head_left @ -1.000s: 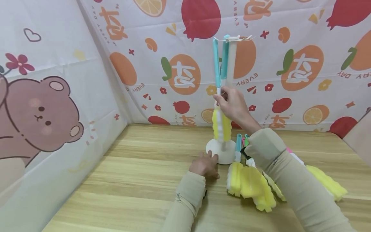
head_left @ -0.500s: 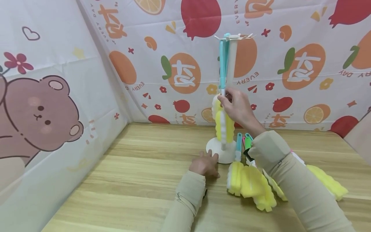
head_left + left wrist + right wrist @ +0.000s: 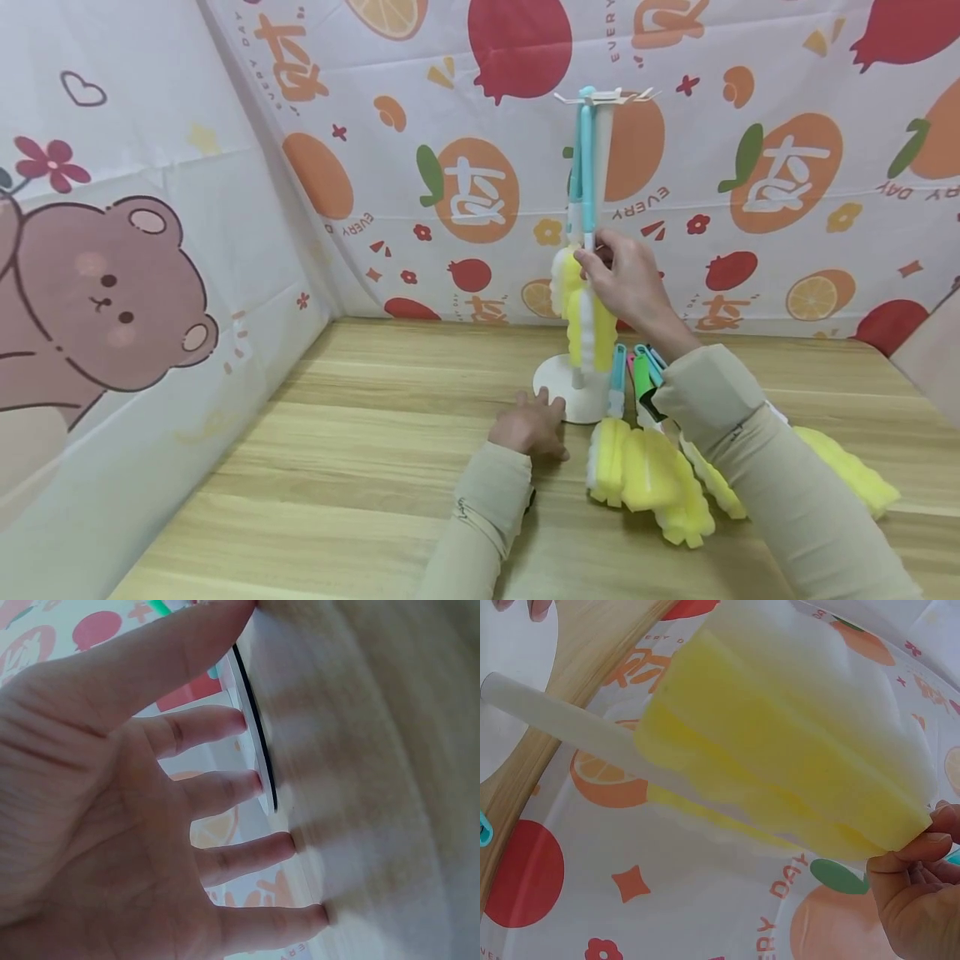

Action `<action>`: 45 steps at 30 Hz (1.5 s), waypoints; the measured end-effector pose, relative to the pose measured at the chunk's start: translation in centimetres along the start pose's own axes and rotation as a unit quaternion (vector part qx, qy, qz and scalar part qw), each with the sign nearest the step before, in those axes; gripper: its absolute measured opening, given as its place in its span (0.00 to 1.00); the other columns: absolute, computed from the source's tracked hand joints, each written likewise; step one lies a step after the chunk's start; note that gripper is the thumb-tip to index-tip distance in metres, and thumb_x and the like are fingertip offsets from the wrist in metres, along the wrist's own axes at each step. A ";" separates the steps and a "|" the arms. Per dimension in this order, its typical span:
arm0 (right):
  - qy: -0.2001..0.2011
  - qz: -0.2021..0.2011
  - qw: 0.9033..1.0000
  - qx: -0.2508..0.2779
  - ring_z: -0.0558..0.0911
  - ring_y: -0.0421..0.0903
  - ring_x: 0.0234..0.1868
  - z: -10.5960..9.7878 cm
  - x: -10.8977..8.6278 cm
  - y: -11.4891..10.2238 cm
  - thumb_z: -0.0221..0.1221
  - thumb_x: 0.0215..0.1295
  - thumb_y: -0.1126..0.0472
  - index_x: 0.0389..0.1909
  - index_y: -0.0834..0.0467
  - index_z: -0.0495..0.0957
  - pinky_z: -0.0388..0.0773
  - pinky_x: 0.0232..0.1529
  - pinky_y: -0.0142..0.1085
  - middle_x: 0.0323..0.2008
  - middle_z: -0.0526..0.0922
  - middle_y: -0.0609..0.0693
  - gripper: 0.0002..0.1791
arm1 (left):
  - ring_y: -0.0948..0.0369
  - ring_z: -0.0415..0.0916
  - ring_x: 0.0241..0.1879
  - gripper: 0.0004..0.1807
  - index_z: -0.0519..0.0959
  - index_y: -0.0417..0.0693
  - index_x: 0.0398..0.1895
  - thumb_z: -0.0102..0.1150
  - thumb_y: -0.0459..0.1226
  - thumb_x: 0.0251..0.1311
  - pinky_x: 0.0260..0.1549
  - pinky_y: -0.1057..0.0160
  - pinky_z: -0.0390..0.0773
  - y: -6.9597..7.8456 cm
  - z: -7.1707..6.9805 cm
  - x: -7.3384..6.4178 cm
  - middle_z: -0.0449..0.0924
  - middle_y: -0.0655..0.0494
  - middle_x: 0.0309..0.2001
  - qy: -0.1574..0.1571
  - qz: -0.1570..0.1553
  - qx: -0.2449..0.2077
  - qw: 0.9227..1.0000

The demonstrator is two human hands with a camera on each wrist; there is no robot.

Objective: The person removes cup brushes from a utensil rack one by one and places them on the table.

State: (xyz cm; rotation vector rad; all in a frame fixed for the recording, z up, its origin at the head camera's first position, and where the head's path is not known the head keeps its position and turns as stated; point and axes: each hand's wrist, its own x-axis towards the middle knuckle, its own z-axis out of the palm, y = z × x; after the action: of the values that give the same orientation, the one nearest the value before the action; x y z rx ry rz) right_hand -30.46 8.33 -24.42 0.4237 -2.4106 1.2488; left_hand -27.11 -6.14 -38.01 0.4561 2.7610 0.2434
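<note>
My right hand (image 3: 626, 279) pinches a sponge bottle brush (image 3: 588, 171) just above its yellow and white sponge head (image 3: 780, 742). The brush hangs upright with its turquoise handle up, its top level with the hooked ring (image 3: 637, 97) of a white stand (image 3: 602, 158). Whether its handle sits on a hook, I cannot tell. A second turquoise-handled brush (image 3: 575, 196) hangs from the ring, partly behind the first. My left hand (image 3: 528, 427) has its fingers spread; in the left wrist view two fingertips (image 3: 251, 782) touch the stand's round base (image 3: 551, 375), and the others touch the table.
Several more sponge brushes (image 3: 652, 479) lie in a heap right of the base, with turquoise, green and pink handles partly behind my right sleeve. Another yellow sponge head (image 3: 847, 471) lies farther right. Printed cloth walls (image 3: 487, 192) stand behind and left of the wooden table (image 3: 337, 467).
My right hand has shifted slightly right with the brush, whose handle has swung from the ring's left side to in front of the second brush. The left hand stays put.
</note>
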 end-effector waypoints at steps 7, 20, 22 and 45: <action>0.001 -0.005 1.000 -0.002 0.80 0.56 0.39 -0.2 -0.2 0.2 0.54 0.78 0.61 0.56 0.70 0.74 0.82 0.48 0.49 0.42 0.81 0.63 0.17 | 0.43 0.58 0.70 0.34 0.71 0.48 0.65 0.73 0.47 0.59 0.55 0.38 0.73 0.0 0.0 -0.1 0.56 0.44 0.77 -0.003 0.002 -0.010 1.000; 0.029 -0.018 0.999 0.009 0.79 0.56 0.38 -0.3 -0.6 1.3 0.55 0.77 0.62 0.56 0.71 0.74 0.82 0.47 0.47 0.41 0.81 0.63 0.17 | 0.43 0.58 0.70 0.35 0.71 0.48 0.66 0.73 0.48 0.59 0.55 0.38 0.73 0.0 0.0 0.0 0.56 0.45 0.77 -0.004 0.003 -0.008 1.000; 0.032 -0.016 0.999 0.009 0.78 0.56 0.37 -0.3 -0.6 1.3 0.54 0.77 0.63 0.56 0.72 0.74 0.82 0.45 0.47 0.40 0.80 0.63 0.17 | 0.43 0.57 0.70 0.35 0.70 0.48 0.67 0.73 0.48 0.59 0.56 0.38 0.72 -0.1 0.0 0.1 0.56 0.45 0.78 -0.005 0.003 -0.010 1.000; 0.016 0.018 1.000 -0.009 0.76 0.53 0.34 -2.5 -1.2 2.2 0.57 0.76 0.59 0.49 0.70 0.77 0.75 0.32 0.28 0.36 0.80 0.62 0.16 | 0.42 0.56 0.72 0.35 0.70 0.49 0.68 0.72 0.47 0.59 0.56 0.37 0.72 -0.1 -0.1 0.1 0.55 0.45 0.78 -0.010 0.000 -0.011 1.000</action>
State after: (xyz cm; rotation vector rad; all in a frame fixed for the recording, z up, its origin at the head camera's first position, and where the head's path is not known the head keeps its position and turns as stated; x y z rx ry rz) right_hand -29.83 11.71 -25.25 0.3538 -2.4101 1.2394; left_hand -27.26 -6.26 -37.96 0.4510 2.7370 0.2668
